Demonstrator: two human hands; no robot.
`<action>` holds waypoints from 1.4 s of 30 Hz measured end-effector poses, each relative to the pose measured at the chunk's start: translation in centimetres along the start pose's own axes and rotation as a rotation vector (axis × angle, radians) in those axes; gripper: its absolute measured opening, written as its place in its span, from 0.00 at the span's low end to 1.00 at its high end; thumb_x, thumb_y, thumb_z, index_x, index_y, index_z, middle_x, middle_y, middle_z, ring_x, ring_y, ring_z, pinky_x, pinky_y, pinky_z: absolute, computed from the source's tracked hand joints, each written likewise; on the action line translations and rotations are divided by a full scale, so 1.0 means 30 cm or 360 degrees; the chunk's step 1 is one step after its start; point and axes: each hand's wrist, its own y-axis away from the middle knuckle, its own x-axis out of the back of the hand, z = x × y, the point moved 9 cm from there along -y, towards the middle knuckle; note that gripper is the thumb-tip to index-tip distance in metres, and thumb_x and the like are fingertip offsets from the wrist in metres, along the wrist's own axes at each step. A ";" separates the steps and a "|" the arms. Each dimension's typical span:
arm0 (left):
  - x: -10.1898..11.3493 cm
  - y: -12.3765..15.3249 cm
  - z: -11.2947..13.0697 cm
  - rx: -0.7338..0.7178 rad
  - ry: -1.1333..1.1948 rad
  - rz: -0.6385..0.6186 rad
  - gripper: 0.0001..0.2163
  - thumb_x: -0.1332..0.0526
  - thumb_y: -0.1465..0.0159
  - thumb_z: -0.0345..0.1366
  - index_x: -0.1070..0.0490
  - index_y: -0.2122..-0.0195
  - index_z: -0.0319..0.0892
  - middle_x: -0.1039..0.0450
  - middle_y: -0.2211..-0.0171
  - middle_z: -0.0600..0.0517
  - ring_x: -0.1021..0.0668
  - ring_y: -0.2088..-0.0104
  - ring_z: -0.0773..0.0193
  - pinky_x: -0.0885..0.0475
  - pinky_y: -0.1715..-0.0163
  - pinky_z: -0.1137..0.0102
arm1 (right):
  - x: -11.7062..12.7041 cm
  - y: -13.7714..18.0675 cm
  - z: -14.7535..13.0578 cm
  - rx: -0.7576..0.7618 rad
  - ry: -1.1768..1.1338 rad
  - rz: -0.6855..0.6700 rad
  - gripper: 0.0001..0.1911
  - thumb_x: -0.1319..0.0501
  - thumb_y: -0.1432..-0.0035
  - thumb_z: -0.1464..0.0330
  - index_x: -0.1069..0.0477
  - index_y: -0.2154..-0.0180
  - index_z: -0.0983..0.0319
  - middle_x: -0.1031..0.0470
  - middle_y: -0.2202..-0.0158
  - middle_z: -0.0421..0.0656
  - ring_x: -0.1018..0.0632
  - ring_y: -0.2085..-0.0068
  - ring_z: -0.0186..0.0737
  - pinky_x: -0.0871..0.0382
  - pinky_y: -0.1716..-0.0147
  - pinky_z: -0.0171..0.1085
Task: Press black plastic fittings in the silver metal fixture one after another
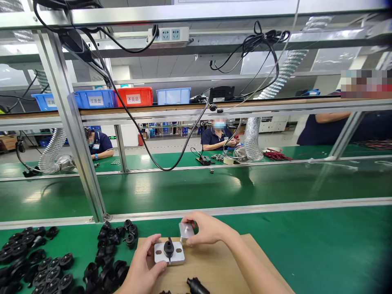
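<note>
My left hand (141,265) grips the left edge of a small white metal fixture plate (177,255) that lies on a brown board (220,265). A black plastic part (168,247) stands upright in the middle of the plate. My right hand (204,228) is closed round a small silver metal block (185,231) just above and right of the plate. Another black part (196,286) lies on the board near its front edge.
Several loose black plastic parts (39,261) are heaped on the green table at left, more (118,237) beside the board. An aluminium frame post (76,134) rises at left before a green conveyor belt (214,188). Other people sit across the belt.
</note>
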 end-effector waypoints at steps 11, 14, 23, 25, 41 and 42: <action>0.008 -0.005 0.025 -0.0046 0.0072 0.0013 0.29 0.31 0.42 0.35 0.27 0.38 0.49 0.23 0.43 0.46 0.25 0.49 0.47 0.32 0.45 0.57 | -0.081 0.017 -0.301 0.0483 0.0198 0.0073 0.23 0.26 0.47 0.62 0.23 0.50 0.58 0.20 0.53 0.45 0.23 0.50 0.50 0.33 0.53 0.41; 0.008 -0.005 0.032 -0.0052 0.0064 0.0010 0.29 0.31 0.42 0.35 0.27 0.38 0.48 0.22 0.44 0.46 0.25 0.49 0.47 0.32 0.45 0.57 | -0.091 0.018 -0.298 0.0499 0.0171 0.0032 0.21 0.28 0.45 0.65 0.23 0.48 0.58 0.20 0.51 0.46 0.24 0.47 0.51 0.33 0.50 0.42; 0.004 -0.010 0.046 -0.0120 0.0077 -0.0015 0.26 0.29 0.40 0.38 0.25 0.40 0.50 0.21 0.46 0.47 0.23 0.50 0.47 0.30 0.47 0.58 | -0.133 0.002 -0.275 0.0353 0.0293 0.0095 0.34 0.26 0.50 0.59 0.27 0.42 0.56 0.22 0.48 0.48 0.22 0.48 0.57 0.30 0.50 0.49; 0.002 -0.012 0.039 -0.0157 0.0095 -0.0020 0.26 0.28 0.39 0.41 0.26 0.39 0.50 0.21 0.45 0.46 0.23 0.50 0.46 0.29 0.48 0.58 | -0.136 0.004 -0.294 0.0397 0.0341 0.0117 0.43 0.25 0.52 0.55 0.31 0.36 0.56 0.23 0.45 0.50 0.24 0.45 0.60 0.31 0.47 0.51; -0.009 -0.022 -0.013 -0.0231 0.0190 -0.0015 0.44 0.27 0.39 0.50 0.45 0.26 0.48 0.23 0.46 0.43 0.21 0.49 0.46 0.29 0.45 0.54 | -0.139 0.012 -0.325 0.0292 0.0558 0.0077 0.41 0.26 0.52 0.53 0.31 0.39 0.57 0.22 0.50 0.50 0.22 0.50 0.61 0.30 0.53 0.48; -0.007 -0.021 -0.012 -0.0228 0.0173 -0.0009 0.44 0.27 0.39 0.50 0.45 0.26 0.47 0.23 0.46 0.43 0.21 0.49 0.46 0.29 0.45 0.54 | -0.144 0.016 -0.340 0.0364 0.0544 0.0057 0.42 0.26 0.52 0.56 0.32 0.37 0.54 0.22 0.49 0.50 0.23 0.48 0.61 0.30 0.54 0.47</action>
